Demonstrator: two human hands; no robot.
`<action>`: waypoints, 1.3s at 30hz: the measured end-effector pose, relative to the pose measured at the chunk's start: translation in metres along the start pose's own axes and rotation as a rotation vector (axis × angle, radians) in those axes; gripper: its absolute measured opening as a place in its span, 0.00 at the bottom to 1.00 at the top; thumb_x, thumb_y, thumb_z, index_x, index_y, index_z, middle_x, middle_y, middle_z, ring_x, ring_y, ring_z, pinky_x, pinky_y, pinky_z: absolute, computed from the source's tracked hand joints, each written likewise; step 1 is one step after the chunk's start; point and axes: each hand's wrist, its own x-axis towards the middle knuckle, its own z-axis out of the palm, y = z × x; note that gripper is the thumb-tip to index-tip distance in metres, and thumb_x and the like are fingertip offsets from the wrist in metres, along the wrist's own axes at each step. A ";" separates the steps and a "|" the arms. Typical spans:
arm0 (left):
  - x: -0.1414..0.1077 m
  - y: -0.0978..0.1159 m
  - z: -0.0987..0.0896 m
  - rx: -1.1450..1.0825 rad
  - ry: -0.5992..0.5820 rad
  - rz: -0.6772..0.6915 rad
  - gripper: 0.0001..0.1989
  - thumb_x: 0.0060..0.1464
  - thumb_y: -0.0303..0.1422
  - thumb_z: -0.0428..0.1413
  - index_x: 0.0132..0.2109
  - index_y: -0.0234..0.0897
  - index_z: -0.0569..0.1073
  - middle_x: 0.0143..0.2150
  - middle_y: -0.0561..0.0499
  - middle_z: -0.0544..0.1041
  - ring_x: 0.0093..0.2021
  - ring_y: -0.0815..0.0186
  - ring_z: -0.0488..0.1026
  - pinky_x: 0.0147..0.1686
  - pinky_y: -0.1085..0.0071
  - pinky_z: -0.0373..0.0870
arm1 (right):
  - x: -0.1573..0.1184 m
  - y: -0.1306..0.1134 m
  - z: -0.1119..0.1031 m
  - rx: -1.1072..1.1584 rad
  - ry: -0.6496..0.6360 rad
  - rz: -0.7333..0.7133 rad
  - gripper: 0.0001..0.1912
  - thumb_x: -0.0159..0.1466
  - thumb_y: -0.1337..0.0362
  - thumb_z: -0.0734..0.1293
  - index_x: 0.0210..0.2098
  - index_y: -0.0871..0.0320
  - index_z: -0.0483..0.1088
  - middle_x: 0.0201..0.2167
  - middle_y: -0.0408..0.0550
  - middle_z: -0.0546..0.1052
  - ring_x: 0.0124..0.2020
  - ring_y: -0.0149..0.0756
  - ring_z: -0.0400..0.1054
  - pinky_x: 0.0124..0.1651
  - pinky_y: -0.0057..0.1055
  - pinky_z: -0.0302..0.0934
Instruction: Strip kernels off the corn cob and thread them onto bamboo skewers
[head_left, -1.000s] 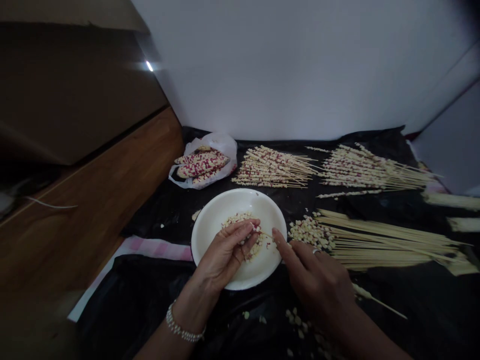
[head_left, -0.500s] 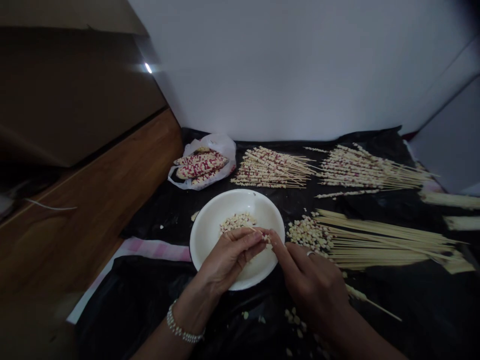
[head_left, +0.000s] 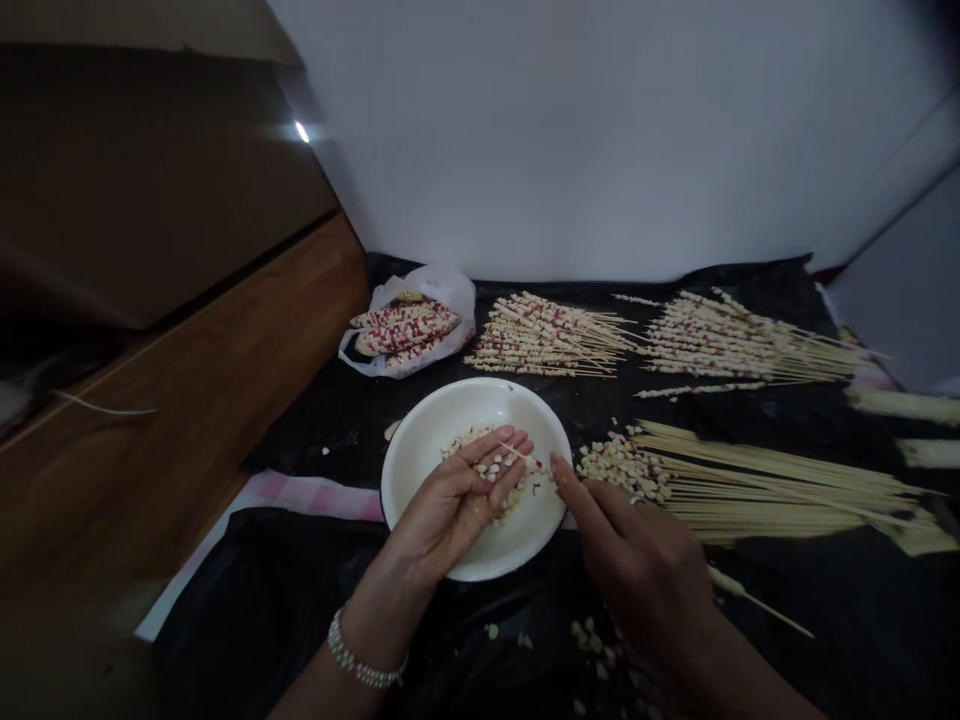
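Observation:
My left hand [head_left: 457,500] is palm up over the white bowl [head_left: 405,440], its fingers loosely opened out and several pale corn kernels [head_left: 495,465] cupped in it. My right hand [head_left: 637,545], at the bowl's right rim, is closed on a thin bamboo skewer [head_left: 517,455]. The skewer's bare tip points left over my left fingers, and a few kernels, one of them dark red, sit on it near my right fingertips. Part of the skewer is hidden by my right hand. More loose kernels lie inside the bowl, partly covered by my left hand.
Corn cobs [head_left: 405,330] lie in a plastic bag at the back left. Two piles of kernel-threaded skewers [head_left: 547,335] are along the back. To the right are a heap of kernels [head_left: 622,465] and bare skewers [head_left: 772,485]. Black plastic sheeting [head_left: 315,425] lies underneath.
My left hand has opened from a pinch, showing kernels in its palm. The right hand has moved slightly right and down, and the skewer now shows between the hands.

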 end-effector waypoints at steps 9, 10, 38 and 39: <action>-0.002 -0.003 0.004 0.058 0.066 0.064 0.15 0.55 0.16 0.54 0.49 0.26 0.75 0.48 0.37 0.79 0.56 0.56 0.73 0.60 0.64 0.67 | -0.001 0.001 0.002 0.000 0.013 0.007 0.26 0.64 0.79 0.58 0.61 0.62 0.64 0.29 0.44 0.75 0.23 0.31 0.56 0.28 0.33 0.47; -0.002 -0.003 0.004 0.061 0.071 0.066 0.14 0.56 0.17 0.55 0.49 0.26 0.75 0.48 0.37 0.80 0.55 0.56 0.74 0.59 0.64 0.68 | -0.001 0.001 0.002 0.002 0.011 0.008 0.26 0.65 0.79 0.57 0.60 0.62 0.65 0.29 0.44 0.75 0.23 0.31 0.56 0.28 0.33 0.47; -0.001 -0.004 0.004 0.088 0.143 0.157 0.09 0.58 0.24 0.55 0.45 0.28 0.77 0.49 0.38 0.80 0.53 0.56 0.75 0.54 0.63 0.73 | -0.004 -0.002 0.005 -0.006 -0.024 0.030 0.29 0.64 0.79 0.58 0.64 0.58 0.61 0.28 0.43 0.74 0.23 0.30 0.57 0.29 0.32 0.47; -0.001 -0.004 0.004 0.108 0.137 0.157 0.09 0.58 0.25 0.57 0.46 0.28 0.77 0.49 0.39 0.80 0.52 0.57 0.76 0.53 0.65 0.74 | -0.004 -0.002 0.005 -0.003 -0.022 0.031 0.29 0.64 0.79 0.58 0.64 0.58 0.61 0.28 0.43 0.74 0.23 0.30 0.57 0.30 0.32 0.47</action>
